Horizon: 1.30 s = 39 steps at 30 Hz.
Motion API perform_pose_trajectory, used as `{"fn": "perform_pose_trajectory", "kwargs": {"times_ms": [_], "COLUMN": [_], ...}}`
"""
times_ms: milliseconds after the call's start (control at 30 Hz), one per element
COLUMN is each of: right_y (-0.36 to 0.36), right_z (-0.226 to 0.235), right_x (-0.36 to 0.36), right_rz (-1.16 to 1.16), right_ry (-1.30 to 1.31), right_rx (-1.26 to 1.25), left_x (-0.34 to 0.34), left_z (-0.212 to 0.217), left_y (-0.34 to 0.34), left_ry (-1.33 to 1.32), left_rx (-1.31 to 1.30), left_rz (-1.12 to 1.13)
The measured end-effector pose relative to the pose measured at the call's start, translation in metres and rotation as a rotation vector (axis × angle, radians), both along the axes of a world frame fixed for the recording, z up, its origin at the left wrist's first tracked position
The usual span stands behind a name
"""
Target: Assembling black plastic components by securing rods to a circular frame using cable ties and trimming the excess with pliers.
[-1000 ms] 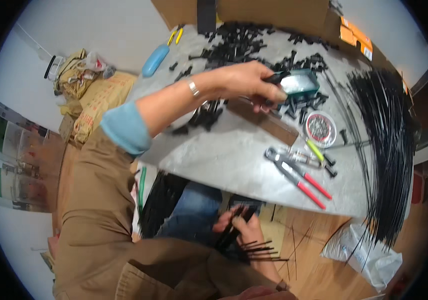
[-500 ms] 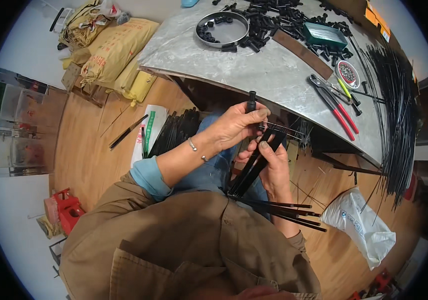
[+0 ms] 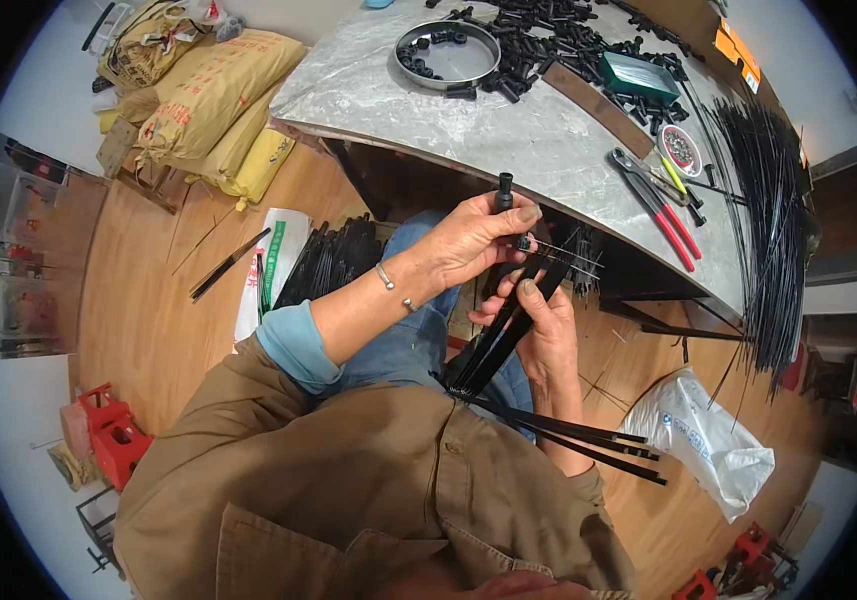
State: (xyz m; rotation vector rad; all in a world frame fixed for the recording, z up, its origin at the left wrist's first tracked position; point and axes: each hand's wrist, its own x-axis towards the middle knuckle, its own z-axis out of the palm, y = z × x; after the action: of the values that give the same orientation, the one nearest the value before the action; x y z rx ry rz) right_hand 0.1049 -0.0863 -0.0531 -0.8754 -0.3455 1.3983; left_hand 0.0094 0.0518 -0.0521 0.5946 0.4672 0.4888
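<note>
My left hand [image 3: 468, 240] pinches one short black plastic tube [image 3: 504, 190]; my right hand [image 3: 546, 325] clasps one bundle of long black rods [image 3: 508, 335] below the grey worktop [image 3: 548, 140].

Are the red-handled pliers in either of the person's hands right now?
No, the red-handled pliers lie on the table.

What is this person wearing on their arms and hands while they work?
Both hands are bare, no gloves. The left hand has a thin silver bracelet at the wrist, and its forearm shows below a rolled light-blue cuff under a tan-brown jacket sleeve. The right hand wears nothing visible.
</note>
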Motion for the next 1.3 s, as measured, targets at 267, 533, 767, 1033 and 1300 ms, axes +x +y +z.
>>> {"fn": "perform_pose_trajectory", "kwargs": {"times_ms": [267, 533, 767, 1033, 1300], "right_y": [0.003, 0.003, 0.001, 0.000, 0.000], "right_z": [0.003, -0.002, -0.004, 0.000, -0.002], "right_x": [-0.003, -0.008, -0.007, -0.005, -0.004], "right_rz": [-0.023, -0.040, -0.104, -0.119, -0.109], "right_ry": [0.011, -0.031, -0.015, -0.015, -0.026], "right_rx": [0.004, 0.044, 0.045, 0.033, 0.027], "left_x": [0.002, 0.005, 0.007, 0.010, 0.014], "left_z": [-0.001, 0.002, 0.009, 0.018, 0.022], "left_y": [0.004, 0.006, 0.001, -0.004, -0.005], "left_ry": [0.002, 0.022, 0.064, 0.124, 0.127], "left_rx": [0.039, 0.110, 0.192, 0.282, 0.352], "left_rz": [-0.032, -0.036, -0.002, 0.055, 0.070]}}
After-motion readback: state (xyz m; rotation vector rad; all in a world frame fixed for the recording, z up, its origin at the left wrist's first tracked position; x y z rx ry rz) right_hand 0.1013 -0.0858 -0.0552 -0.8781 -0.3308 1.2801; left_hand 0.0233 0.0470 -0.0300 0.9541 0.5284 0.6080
